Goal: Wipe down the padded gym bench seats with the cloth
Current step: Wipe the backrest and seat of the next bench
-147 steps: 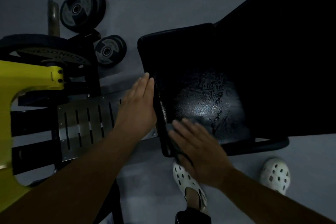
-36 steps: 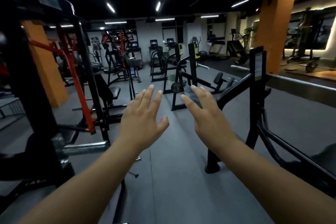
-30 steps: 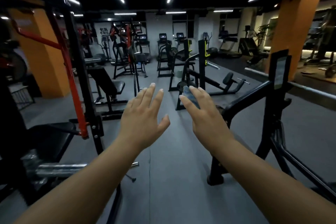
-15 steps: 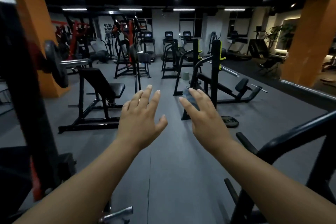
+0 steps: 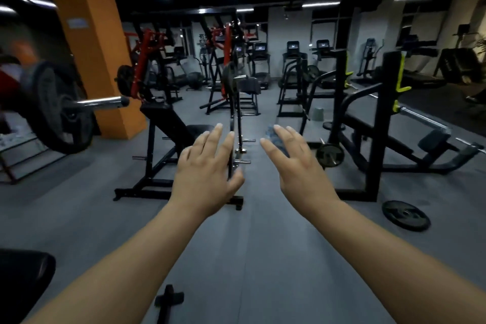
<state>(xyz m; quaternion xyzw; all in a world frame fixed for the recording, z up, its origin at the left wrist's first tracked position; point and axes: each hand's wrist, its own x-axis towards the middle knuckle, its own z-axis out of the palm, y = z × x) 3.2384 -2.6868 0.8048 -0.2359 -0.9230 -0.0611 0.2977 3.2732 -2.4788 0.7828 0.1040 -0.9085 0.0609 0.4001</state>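
Both arms reach forward over the grey gym floor. My left hand (image 5: 207, 173) is spread flat with its fingers apart and holds nothing. My right hand (image 5: 297, 166) is also stretched out, and a small bluish-grey cloth (image 5: 274, 135) shows under its fingers, pressed against the palm. Ahead to the left stands a black incline bench (image 5: 173, 123) with a padded seat (image 5: 198, 129) on a black frame. A decline bench (image 5: 378, 131) with a black roller pad (image 5: 432, 139) sits to the right. A dark pad edge (image 5: 23, 279) fills the bottom left corner.
A loaded barbell with a big plate (image 5: 61, 110) juts in from the left, beside an orange pillar (image 5: 92, 42). A loose weight plate (image 5: 405, 215) lies on the floor at right. A plate rack post (image 5: 238, 137) stands straight ahead. Red machines and treadmills line the back.
The view rose from the wet black bench seat to the gym hall and has kept moving forward and leftward. Both hands stay stretched out, the cloth still under the right one.
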